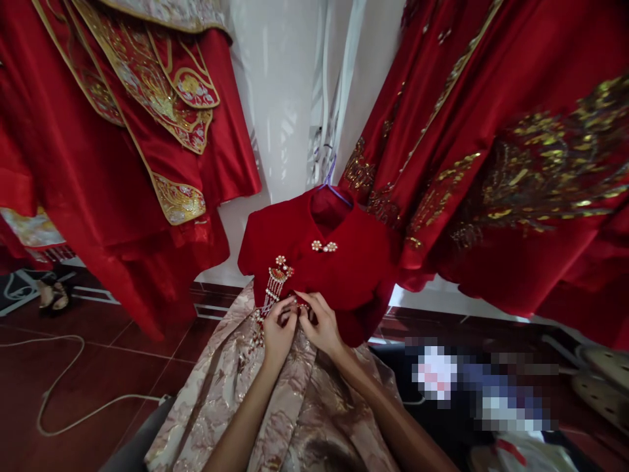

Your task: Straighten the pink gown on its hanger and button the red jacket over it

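Note:
A red short-sleeved velvet top (354,275) hangs on a purple hanger (330,177) above a pale, shiny patterned skirt (216,387). My left hand (279,331) and my right hand (320,322) meet at the lower front of the top. Thumb and fingers of each are pinched together on the cloth there. A small shiny bit shows between the fingertips, too covered to make out. Just left of my left hand hangs a beaded tassel brooch (275,282). Higher up, a flower-shaped clasp (324,246) joins the top below the neckline.
Red gold-embroidered garments (177,131) hang at the left, and a sequinned red dress (491,177) at the right. A pale cable (78,360) loops over the tiled floor (128,354). Dark-strapped shoes (54,298) stand at the far left. Items at the lower right are blurred.

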Motion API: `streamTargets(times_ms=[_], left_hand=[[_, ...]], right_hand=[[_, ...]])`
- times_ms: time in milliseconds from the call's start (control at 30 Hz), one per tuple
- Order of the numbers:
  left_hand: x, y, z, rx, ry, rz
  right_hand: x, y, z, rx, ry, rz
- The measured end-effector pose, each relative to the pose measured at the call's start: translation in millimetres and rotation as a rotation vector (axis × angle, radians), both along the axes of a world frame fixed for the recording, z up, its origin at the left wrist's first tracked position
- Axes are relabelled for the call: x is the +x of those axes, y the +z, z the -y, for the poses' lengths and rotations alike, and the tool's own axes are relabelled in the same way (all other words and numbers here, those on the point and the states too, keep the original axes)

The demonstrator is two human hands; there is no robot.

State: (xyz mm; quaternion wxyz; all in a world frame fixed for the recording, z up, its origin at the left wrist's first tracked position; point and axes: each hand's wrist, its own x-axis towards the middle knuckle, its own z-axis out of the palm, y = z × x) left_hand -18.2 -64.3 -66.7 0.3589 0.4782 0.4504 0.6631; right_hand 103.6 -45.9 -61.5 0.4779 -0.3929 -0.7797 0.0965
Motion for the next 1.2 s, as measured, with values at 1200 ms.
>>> streamTargets(times_ms=[1200], left_hand=[[-8,-23.1,-5,0.239,0.149,-0.293]], right_hand=[[-15,-17.5,-9,0.079,-0.020,-0.115]])
